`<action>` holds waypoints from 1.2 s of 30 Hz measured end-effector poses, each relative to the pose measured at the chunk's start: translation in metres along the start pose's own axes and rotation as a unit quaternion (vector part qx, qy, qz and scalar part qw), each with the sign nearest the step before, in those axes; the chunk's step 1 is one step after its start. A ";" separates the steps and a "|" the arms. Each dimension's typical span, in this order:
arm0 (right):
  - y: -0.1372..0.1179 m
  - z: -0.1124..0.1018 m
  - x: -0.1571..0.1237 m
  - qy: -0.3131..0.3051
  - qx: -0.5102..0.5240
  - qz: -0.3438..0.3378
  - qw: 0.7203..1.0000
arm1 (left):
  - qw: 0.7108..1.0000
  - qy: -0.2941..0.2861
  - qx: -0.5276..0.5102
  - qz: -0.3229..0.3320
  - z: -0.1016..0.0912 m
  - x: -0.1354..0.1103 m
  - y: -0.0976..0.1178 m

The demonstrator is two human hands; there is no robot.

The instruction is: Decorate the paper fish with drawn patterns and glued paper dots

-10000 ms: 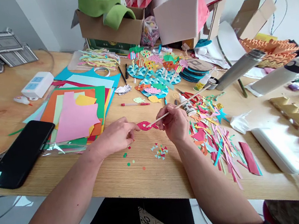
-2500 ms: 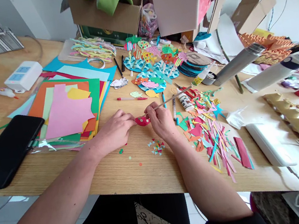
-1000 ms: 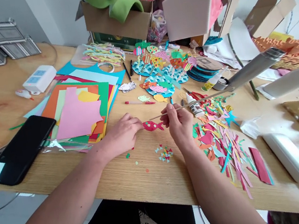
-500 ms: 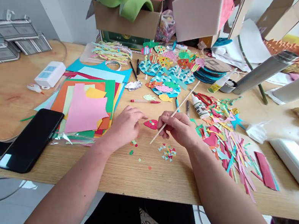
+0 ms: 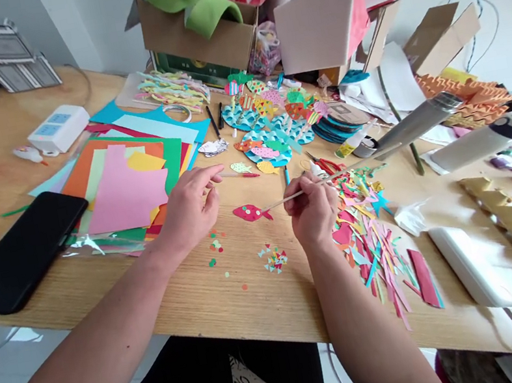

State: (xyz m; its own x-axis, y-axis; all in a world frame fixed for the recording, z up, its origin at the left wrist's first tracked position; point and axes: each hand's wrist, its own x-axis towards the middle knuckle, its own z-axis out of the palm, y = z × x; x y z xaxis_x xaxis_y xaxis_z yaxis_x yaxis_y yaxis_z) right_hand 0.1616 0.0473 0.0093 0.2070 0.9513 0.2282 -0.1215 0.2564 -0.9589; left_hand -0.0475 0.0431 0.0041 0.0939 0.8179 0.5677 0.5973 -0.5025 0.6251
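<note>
A red paper fish [image 5: 250, 213] with small dots lies flat on the wooden table [image 5: 264, 295] between my hands. My right hand [image 5: 311, 209] is closed on a thin wooden stick [image 5: 333, 178], whose near tip points at the fish's tail. My left hand [image 5: 189, 206] hovers to the left of the fish with fingers stretched out and apart, holding nothing, its fingertips near a red pen [image 5: 238, 175]. Tiny round paper dots [image 5: 216, 246] and a small heap of coloured triangles [image 5: 275, 259] lie on the table just below the fish.
A stack of coloured paper sheets [image 5: 128, 181] and a black phone [image 5: 14, 254] lie to the left. Paper scraps [image 5: 372, 230], a glue bottle [image 5: 319, 170], red scissors [image 5: 325, 165] and finished fish on blue discs [image 5: 271, 139] sit to the right and behind. Cardboard boxes [image 5: 199, 36] line the back.
My left hand has let go of the red fish and lifted away to the left with fingers spread. The stick has swung flatter, its tip now at the fish's tail.
</note>
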 end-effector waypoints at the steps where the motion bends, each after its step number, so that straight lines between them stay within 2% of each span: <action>1: 0.000 0.002 -0.003 -0.015 -0.009 0.000 1.000 | 1.000 0.006 -0.003 0.002 0.000 0.000 0.000; 12: 0.010 0.005 -0.015 -0.137 -0.041 0.010 0.990 | 0.997 0.069 -0.018 0.024 -0.001 0.001 0.002; 18: 0.008 0.013 -0.027 -0.255 -0.088 0.030 0.962 | 0.996 0.089 -0.015 0.017 -0.004 0.001 0.006; 21: 0.004 0.017 -0.030 -0.294 -0.110 0.028 0.949 | 0.995 0.096 -0.017 0.020 -0.005 0.001 0.007; 24: 0.003 0.016 -0.030 -0.286 -0.118 0.006 0.951 | 0.994 0.108 -0.013 0.021 -0.006 0.001 0.008; 28: 0.004 0.010 -0.026 -0.216 -0.105 -0.026 0.970 | 0.992 0.124 -0.015 0.014 -0.007 0.001 0.010; 30: 0.004 0.008 -0.025 -0.201 -0.104 -0.027 0.974 | 0.992 0.127 -0.021 0.015 -0.008 0.000 0.011; 36: 0.005 0.012 -0.027 -0.251 -0.128 -0.010 0.959 | 0.989 0.141 -0.029 0.030 -0.007 0.000 0.008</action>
State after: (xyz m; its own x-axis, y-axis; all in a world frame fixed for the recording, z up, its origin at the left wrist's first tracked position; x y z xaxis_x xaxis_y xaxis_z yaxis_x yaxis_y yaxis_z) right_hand 0.1440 0.0247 -0.0002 -0.2952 0.9256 0.2370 0.1340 0.2857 -0.9489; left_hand -0.0483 0.0371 0.0133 -0.1031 0.6799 0.7260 0.5502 -0.5691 0.6111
